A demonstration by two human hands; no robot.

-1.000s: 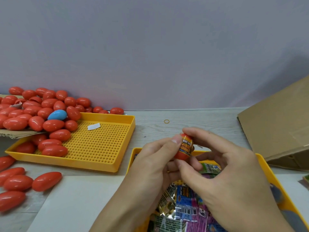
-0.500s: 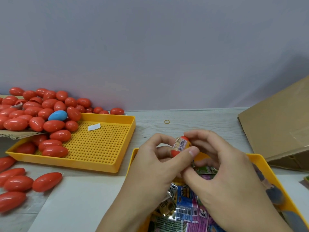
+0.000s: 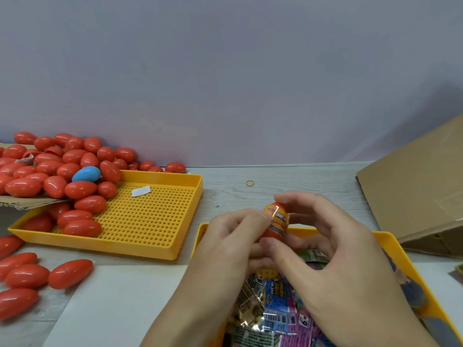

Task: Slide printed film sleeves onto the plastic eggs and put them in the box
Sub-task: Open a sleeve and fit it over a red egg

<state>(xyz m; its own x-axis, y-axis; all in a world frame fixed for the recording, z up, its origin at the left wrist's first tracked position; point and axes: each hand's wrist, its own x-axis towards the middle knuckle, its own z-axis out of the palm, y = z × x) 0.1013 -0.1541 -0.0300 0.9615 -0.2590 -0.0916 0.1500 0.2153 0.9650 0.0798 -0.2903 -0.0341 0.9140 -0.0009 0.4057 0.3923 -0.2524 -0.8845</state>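
A red plastic egg (image 3: 275, 220) wearing an orange printed film sleeve stands upright between both hands, above the far rim of the near yellow tray (image 3: 390, 242). My left hand (image 3: 225, 249) pinches the egg from the left with its thumb against the sleeve. My right hand (image 3: 333, 259) holds it from the right, index finger curled over the top and thumb under the bottom. Loose printed film sleeves (image 3: 278, 311) lie in the near tray under my hands. A brown cardboard box (image 3: 416, 186) sits at the right.
A heap of bare red eggs (image 3: 65, 171) with one blue egg (image 3: 86, 174) spills into a perforated yellow tray (image 3: 150, 216) at the left. Several more red eggs (image 3: 27, 276) lie on the table at the near left. A small rubber band (image 3: 250, 183) lies behind my hands.
The egg has been turned from tilted back to upright in my fingers, and the sleeve's orange printed face now shows instead of its barcode side. Both hands stay in the same place.
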